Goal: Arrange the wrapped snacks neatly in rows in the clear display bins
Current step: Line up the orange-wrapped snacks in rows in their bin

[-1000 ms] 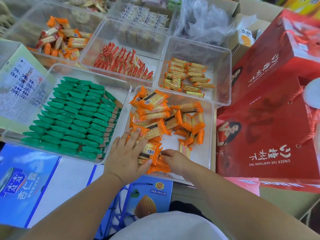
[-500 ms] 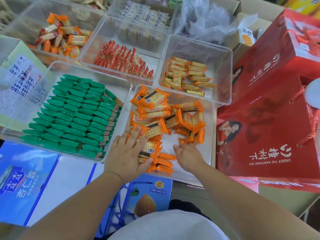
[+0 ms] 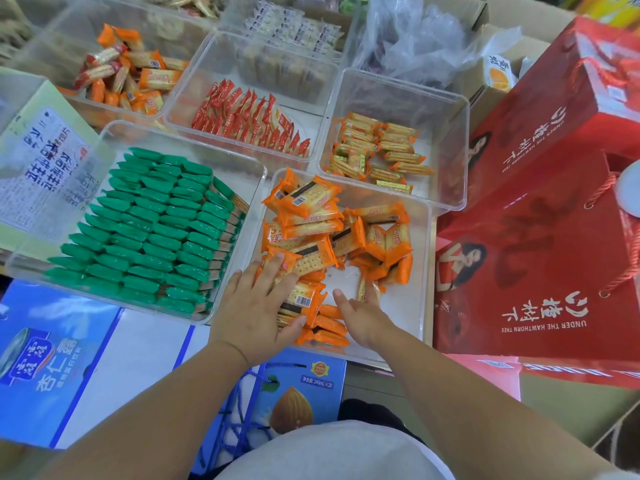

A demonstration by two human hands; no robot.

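Clear bins (image 3: 453, 140) of snacks crowd the background; in the nearest bin (image 3: 407, 306) the left hand (image 3: 254, 308) lies flat on orange packets (image 3: 311, 202), the right hand (image 3: 360, 315) spread, fingertips touching one

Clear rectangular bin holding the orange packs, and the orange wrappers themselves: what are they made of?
Clear rectangular bin: looks like rigid transparent plastic, smooth and glossy; the walls show things behind them and the rim catches light. Orange snack wrappers: probably thin glossy plastic film; shiny highlights, crimped ends, crackers showing through a clear window.
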